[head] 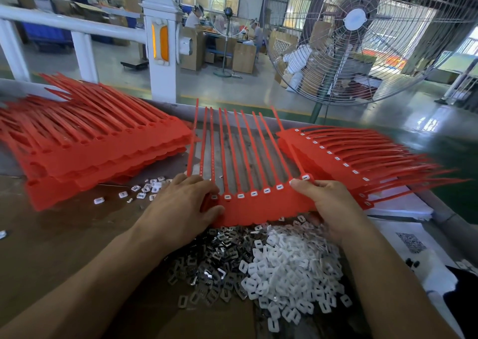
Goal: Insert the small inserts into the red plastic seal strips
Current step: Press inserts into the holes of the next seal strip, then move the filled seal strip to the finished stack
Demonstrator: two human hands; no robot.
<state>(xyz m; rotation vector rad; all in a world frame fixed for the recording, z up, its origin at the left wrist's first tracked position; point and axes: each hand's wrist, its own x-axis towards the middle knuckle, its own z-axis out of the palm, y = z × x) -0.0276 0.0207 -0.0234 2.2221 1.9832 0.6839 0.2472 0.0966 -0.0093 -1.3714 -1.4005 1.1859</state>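
Your left hand point(181, 204) and right hand point(328, 204) grip the red seal strip sheet point(263, 209) between them. Every visible socket has a white insert. Finished stack point(349, 157) beyond your right; unfilled stack point(85, 155) beyond your left. Loose inserts point(284, 268) heaped below your hands.

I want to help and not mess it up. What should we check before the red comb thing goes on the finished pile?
1. Both hands holding it: ok. The left hand and right hand grip the held strip sheet at its two ends.
2. White inserts in every slot: cannot tell. Seven show along the row, but the left hand hides that end.
3. Inserts pushed fully in: cannot tell, too small to see.
4. Finished stack ready on the right: ok, its white inserts show.
5. Loose insert pile out of the way: ok, it lies nearer the person than the sheet.
6. Unfilled stack kept separate: ok, on the left.
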